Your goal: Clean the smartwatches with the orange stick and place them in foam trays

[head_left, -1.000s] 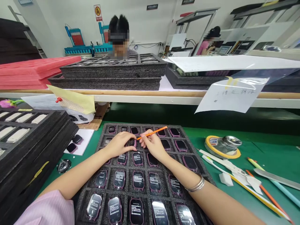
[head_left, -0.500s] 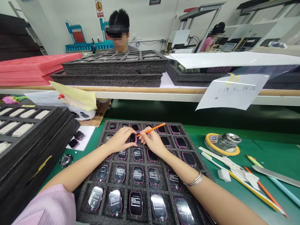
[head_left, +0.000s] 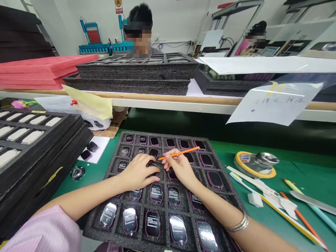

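A black foam tray holds rows of smartwatches with purple frames; several screens show white text and others are dark. My left hand reaches over the middle of the tray, its thumb and fingers closed around the edges of a watch in a third-row slot, which they partly cover. My right hand pinches a thin orange stick, its pointed tip just above that watch, beside my left fingers. Whether the tip touches anything, I cannot tell. Under my right hand sits another dark watch, partly hidden.
Stacked foam trays with white pieces stand at left. Two watches lie on white paper, near a round dark watch. At right are a tape roll, a toothbrush and tweezers. A shelf crosses ahead; a person sits beyond it.
Both hands have moved toward me, from a second-row watch to one in the third row. The orange stick moved along in my right hand. The view has shifted slightly.
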Demonstrator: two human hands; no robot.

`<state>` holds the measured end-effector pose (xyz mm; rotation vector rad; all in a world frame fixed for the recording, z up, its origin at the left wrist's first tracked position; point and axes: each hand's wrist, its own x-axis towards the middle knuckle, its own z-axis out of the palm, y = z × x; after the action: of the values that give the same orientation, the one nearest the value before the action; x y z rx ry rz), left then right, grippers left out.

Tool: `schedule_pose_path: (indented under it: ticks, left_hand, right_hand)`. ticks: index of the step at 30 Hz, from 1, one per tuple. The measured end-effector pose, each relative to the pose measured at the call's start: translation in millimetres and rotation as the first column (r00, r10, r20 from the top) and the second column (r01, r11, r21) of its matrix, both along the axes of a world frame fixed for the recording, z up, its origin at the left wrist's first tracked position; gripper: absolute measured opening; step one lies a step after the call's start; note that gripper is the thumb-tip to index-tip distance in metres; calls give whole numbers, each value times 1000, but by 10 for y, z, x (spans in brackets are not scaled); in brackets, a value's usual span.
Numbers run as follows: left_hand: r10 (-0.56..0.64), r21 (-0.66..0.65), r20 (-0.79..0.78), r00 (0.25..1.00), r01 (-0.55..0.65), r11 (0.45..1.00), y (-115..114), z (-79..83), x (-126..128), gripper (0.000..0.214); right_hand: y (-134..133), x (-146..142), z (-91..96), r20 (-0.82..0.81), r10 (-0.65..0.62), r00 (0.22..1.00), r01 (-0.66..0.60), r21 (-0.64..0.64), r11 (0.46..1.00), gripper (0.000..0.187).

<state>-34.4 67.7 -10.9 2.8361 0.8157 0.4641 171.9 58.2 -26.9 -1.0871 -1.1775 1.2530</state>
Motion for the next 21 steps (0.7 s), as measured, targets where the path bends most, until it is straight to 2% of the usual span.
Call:
schedule_pose_path:
  ticks: [4,9,14,17,21]
  left_hand:
    - [-52,-4,-23,998,52,999,75,43,-35,30]
    - [-53,-129,107,993,67,989,124,48,-110,30]
    - [-49,-111,159,986,67,992,102,0,-142,30]
    - [-6,-194,180,984,41,980,97,-11,-133,31]
    - [81,-266,191,978,-28,964,105,-22,-127,48]
  right_hand:
    - [-25,2,-42,-18,-17,1000,17,-5,1000,46]
    - [-70,7,-41,4,11,1000,-11,-13,1000,48]
    - [-123,-9,-55,56,67,996,-66,-13,998,48]
    - [-135,-12,-64,87,92,992,-92,-5,996,45]
    - [-141,-16,-63,123,126,984,-128,9,992,42]
